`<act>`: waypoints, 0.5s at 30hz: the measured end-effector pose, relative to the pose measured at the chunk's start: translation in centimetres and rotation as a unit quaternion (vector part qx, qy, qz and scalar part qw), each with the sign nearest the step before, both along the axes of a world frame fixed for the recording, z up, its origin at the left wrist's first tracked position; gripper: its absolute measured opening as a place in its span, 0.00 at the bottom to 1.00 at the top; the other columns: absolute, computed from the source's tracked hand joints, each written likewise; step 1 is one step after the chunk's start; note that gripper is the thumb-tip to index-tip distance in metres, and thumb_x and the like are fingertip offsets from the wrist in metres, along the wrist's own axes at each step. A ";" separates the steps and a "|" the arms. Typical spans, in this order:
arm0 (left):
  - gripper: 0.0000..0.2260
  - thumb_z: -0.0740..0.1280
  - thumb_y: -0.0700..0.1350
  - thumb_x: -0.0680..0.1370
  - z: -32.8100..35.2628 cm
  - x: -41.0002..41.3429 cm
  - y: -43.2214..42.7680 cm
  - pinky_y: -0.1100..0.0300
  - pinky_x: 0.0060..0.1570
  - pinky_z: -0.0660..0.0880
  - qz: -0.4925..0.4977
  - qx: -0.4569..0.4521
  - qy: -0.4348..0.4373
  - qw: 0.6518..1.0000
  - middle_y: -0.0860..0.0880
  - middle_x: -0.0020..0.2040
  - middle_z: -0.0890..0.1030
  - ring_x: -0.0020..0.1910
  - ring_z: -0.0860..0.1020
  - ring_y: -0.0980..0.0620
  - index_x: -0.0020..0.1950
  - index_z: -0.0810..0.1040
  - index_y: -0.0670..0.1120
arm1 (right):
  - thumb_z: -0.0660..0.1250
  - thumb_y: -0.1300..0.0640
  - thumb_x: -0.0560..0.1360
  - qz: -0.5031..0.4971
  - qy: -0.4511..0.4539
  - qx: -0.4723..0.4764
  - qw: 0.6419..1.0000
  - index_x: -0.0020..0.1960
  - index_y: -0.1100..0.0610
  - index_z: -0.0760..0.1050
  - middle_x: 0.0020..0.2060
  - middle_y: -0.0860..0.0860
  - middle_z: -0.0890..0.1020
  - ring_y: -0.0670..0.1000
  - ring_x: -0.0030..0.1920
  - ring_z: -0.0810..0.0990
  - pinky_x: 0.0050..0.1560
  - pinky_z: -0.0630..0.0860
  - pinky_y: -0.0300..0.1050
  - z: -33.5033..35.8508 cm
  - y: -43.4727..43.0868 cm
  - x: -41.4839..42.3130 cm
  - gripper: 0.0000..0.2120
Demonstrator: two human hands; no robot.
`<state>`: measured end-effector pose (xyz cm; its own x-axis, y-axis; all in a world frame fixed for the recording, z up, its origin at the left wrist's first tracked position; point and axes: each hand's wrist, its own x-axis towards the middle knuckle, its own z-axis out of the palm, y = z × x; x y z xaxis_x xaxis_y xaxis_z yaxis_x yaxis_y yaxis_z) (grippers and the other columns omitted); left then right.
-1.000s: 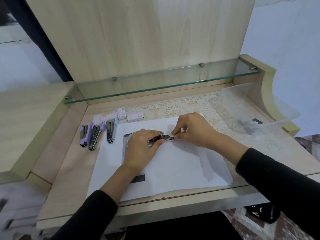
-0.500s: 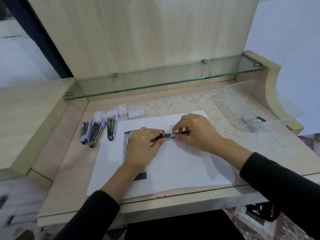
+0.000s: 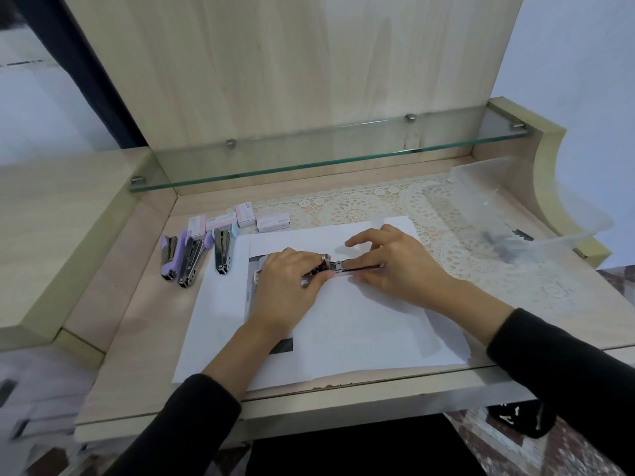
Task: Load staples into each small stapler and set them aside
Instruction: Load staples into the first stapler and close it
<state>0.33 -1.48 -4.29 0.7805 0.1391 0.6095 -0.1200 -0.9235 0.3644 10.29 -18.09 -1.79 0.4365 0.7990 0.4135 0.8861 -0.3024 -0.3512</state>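
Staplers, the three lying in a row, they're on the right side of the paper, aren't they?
Not quite. The head view shows the three staplers lying in a row on the left side of the paper, not the right.

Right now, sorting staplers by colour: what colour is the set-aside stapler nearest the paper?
The stapler is light blue with silver metal, clearest in the head view.

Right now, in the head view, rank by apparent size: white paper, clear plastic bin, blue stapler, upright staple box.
1. white paper
2. clear plastic bin
3. blue stapler
4. upright staple box
The box sits farther back, so that gap is unsure.
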 end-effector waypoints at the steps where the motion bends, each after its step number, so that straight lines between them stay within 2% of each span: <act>1: 0.16 0.63 0.54 0.71 0.0 0.0 0.0 0.61 0.41 0.66 -0.001 -0.001 0.000 1.000 0.49 0.39 0.83 0.38 0.73 0.55 0.43 0.82 0.43 | 0.74 0.59 0.65 0.000 0.006 -0.002 1.000 0.45 0.52 0.84 0.50 0.51 0.82 0.56 0.39 0.75 0.36 0.71 0.45 0.0 0.1 0.0 0.09; 5: 0.16 0.63 0.53 0.71 -0.1 0.1 0.1 0.61 0.41 0.65 -0.002 0.000 -0.004 1.000 0.49 0.39 0.83 0.39 0.71 0.55 0.42 0.82 0.42 | 0.74 0.58 0.66 0.001 0.024 -0.010 1.000 0.48 0.51 0.83 0.54 0.50 0.81 0.55 0.43 0.75 0.40 0.74 0.47 -0.1 0.2 -0.1 0.10; 8: 0.16 0.63 0.53 0.71 -0.1 0.1 0.1 0.61 0.42 0.65 -0.003 -0.001 -0.002 1.000 0.48 0.39 0.83 0.40 0.72 0.55 0.43 0.82 0.42 | 0.73 0.58 0.67 -0.010 0.051 -0.013 0.999 0.49 0.50 0.83 0.54 0.49 0.80 0.51 0.44 0.73 0.44 0.73 0.47 -0.2 0.4 -0.1 0.11; 12: 0.16 0.62 0.54 0.71 -0.1 0.0 0.1 0.61 0.42 0.66 0.001 0.001 0.000 1.000 0.49 0.39 0.84 0.38 0.76 0.51 0.43 0.82 0.43 | 0.73 0.62 0.66 -0.023 0.060 0.021 0.998 0.47 0.51 0.83 0.51 0.51 0.82 0.50 0.41 0.71 0.42 0.68 0.44 -0.4 -0.3 0.2 0.11; 15: 0.16 0.63 0.54 0.71 -0.2 0.1 0.2 0.61 0.42 0.65 0.003 0.002 0.000 1.000 0.49 0.39 0.84 0.39 0.75 0.53 0.43 0.82 0.42 | 0.74 0.61 0.66 -0.028 0.058 0.033 0.997 0.45 0.51 0.84 0.50 0.52 0.83 0.51 0.40 0.72 0.40 0.71 0.46 -0.3 -1.1 0.5 0.10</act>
